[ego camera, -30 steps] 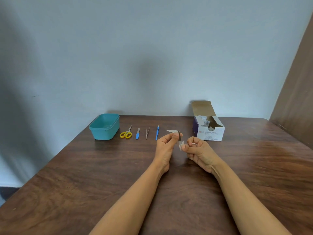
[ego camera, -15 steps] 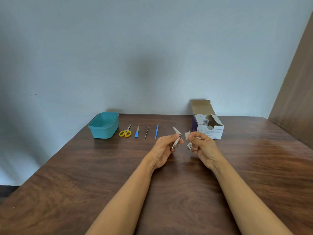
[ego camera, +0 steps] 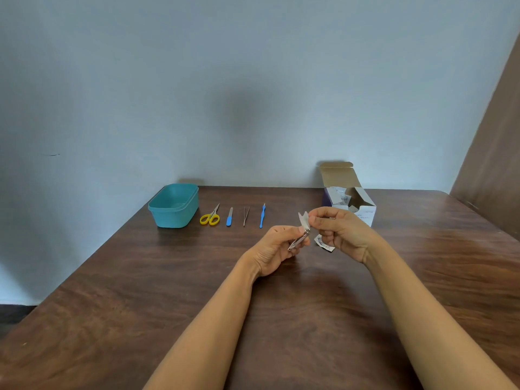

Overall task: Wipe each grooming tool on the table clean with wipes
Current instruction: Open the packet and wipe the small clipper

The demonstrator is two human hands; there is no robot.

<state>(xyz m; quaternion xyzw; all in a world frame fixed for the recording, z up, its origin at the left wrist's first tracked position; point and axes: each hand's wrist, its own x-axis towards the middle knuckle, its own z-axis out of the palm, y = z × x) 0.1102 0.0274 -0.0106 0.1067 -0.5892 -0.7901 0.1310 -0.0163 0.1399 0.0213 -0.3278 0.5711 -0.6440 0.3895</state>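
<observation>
My left hand [ego camera: 277, 249] grips a small metal nail clipper [ego camera: 298, 240] above the middle of the wooden table [ego camera: 112, 291]. My right hand [ego camera: 342, 232] pinches a white wipe [ego camera: 304, 219] against the clipper's upper end. A torn wipe wrapper [ego camera: 323, 243] shows just below my right hand. Further back lie yellow-handled scissors [ego camera: 210, 216], a blue-handled nail file [ego camera: 229, 217], metal tweezers [ego camera: 246, 216] and a thin blue tool [ego camera: 262, 215] in a row.
A teal plastic tub [ego camera: 174, 205] stands at the left end of the row. An open box of wipes [ego camera: 349, 199] stands at the back right, partly behind my right hand. A wall rises behind the table, and a brown panel [ego camera: 492, 164] is at the right.
The clipper has been turned in my left hand, its free end now pointing down-left. My right hand has risen and brought the wipe onto the clipper's upper end.
</observation>
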